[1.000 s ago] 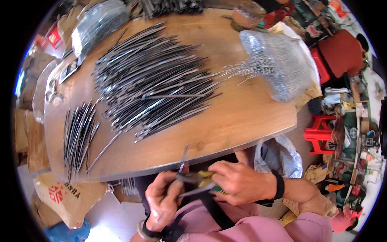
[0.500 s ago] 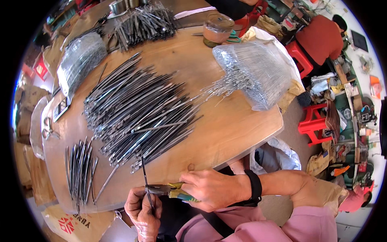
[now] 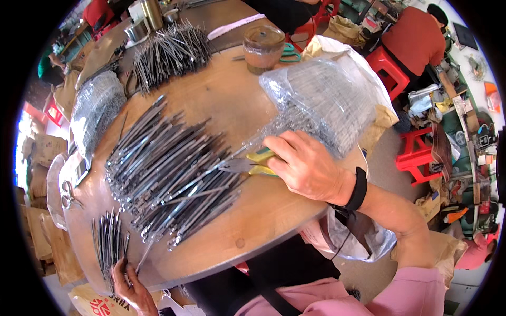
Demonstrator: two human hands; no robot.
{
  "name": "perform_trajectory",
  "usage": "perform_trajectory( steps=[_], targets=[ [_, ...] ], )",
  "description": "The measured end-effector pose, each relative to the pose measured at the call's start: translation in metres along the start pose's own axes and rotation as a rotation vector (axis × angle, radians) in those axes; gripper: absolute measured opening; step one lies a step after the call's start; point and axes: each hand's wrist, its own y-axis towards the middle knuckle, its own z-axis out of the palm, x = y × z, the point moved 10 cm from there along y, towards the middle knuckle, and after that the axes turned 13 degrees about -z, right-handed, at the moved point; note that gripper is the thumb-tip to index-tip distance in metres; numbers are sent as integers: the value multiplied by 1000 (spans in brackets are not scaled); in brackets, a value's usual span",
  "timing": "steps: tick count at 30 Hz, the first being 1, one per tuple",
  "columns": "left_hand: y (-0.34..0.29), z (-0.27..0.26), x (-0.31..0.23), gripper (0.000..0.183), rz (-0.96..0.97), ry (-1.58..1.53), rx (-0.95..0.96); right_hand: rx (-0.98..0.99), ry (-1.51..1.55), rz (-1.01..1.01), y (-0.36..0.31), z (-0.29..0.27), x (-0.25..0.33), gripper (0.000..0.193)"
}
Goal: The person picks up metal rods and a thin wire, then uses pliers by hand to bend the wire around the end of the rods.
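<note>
1. Our right hand (image 3: 311, 167) grips the pliers (image 3: 238, 165) at the right edge of the large strip pile (image 3: 163, 176), its strips running near-left to far-right.
2. Our left hand (image 3: 132, 289) is at the small bundle (image 3: 107, 242), near left; we cannot tell its grip.

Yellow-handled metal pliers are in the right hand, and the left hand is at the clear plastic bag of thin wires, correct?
Not quite: the head view shows the left hand at the small bundle of thin, dark metal strips. The yellow-handled metal pliers are in the right hand, as you said.
</note>
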Motion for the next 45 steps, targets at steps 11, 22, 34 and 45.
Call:
perform_trajectory(
  steps=[11, 22, 34, 45],
  targets=[
    [22, 88, -167, 27, 540, 205, 154, -584, 367, 426, -18, -113, -11, 18],
    [32, 68, -168, 10, 660, 56, 128, -632, 493, 781, -105, -71, -2, 15],
    [-101, 60, -44, 33, -908, -1573, 677, -1230, 1898, 1283, -179, 10, 49, 14],
    [-158, 123, -114, 22, -900, -1406, 1226, -898, 1780, 1220, -109, 11, 82, 21]
  ],
)
